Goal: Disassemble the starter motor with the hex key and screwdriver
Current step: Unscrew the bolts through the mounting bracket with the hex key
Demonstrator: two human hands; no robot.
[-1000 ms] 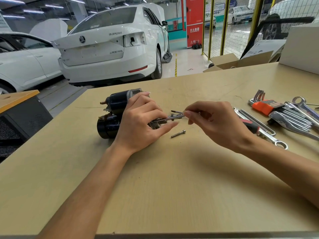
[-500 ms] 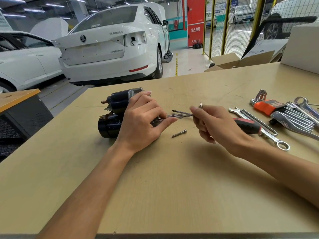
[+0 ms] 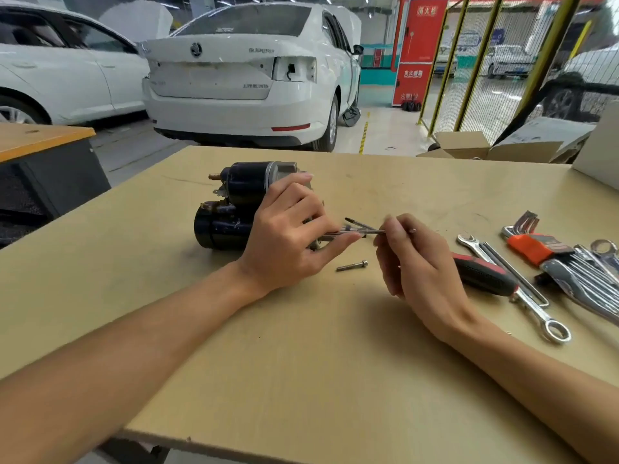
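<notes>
Desk point(image 3: 301, 380): tan board, carries all parts and tools; white saloon car point(image 3: 241, 82) parked beyond the far edge.

Starter motor point(image 3: 234, 209): dark twin-cylinder body lying on its side, left of desk centre. Left hand point(image 3: 288, 242) rests over its near end, fingers curled round the housing to steady it; forefinger extended along the tool shaft.

Right hand point(image 3: 418, 262): fingertips pinch the outer end of a thin hex key point(image 3: 355, 232), which runs level from this hand toward the motor end under the left hand. Tip engagement is hidden by the left fingers.

Tools, right side of desk: red-and-black screwdriver point(image 3: 482, 274) lying untouched just beside the right hand; long combination spanner point(image 3: 522, 289) crossing under it; orange-holdered hex key set point(image 3: 532, 246); more spanners at the edge.

Loose bolt point(image 3: 351, 265): lies on the desk between the two hands, apart from the motor.

Step, as judged: backing out a second through-bolt or screw at the motor's end with the hex key; one fastener already out. Next move calls for keeping the key seated square, turning with the fingertips while the left hand holds the body from rolling, then setting the freed fastener beside the first.

Writing: car boot lettering blurred, badge unreadable. Red cabinet point(image 3: 418, 51) behind carries Chinese characters, too soft to read with confidence.
</notes>
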